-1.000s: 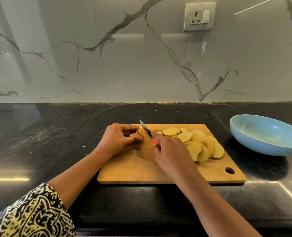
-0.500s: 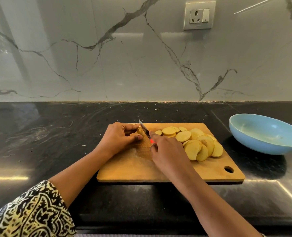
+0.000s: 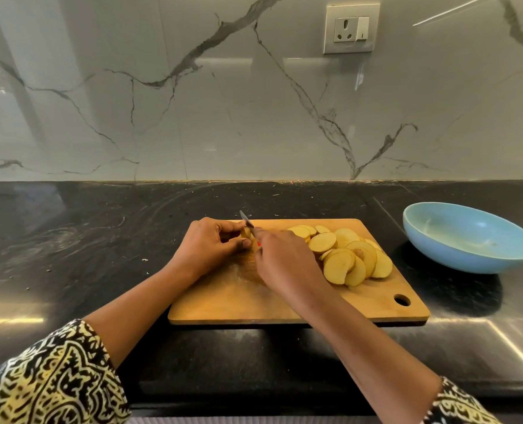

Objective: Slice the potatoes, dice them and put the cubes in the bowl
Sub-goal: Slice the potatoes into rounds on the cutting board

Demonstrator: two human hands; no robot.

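- centrally, left hand (image 3: 206,246): fingers and thumb curled, pinching a small potato end piece (image 3: 246,233) and holding it on edge at the far left part of the board.
- right hand (image 3: 284,261): closed round the handle of a knife (image 3: 247,221); only a spot of red handle shows between the fingers, and the hand lies just beside the left hand, knuckles up.
- knife blade: narrow and grey, it rises out of the right fist and points away from the person, its tip above the board's far edge, its flat lying against the right side of the end piece.
- potato slices (image 3: 342,255): round, pale yellow, heaped in an overlapping pile on the right half of the board, just right of the right hand; whether the hand touches the nearest slice cannot be told.
- cutting board (image 3: 254,304): wooden, rectangular, with a hanging hole at its near right corner, flat on the counter.
- bowl (image 3: 468,258): light blue, upright on the counter to the right of the board and apart from it, with pale streaks on its inner wall.
- counter (image 3: 70,240): glossy black stone.
- patterned sleeves (image 3: 49,381): black and yellow, at the lower corners.
- marble wall (image 3: 193,117): white with grey veins, bearing a socket (image 3: 351,28).
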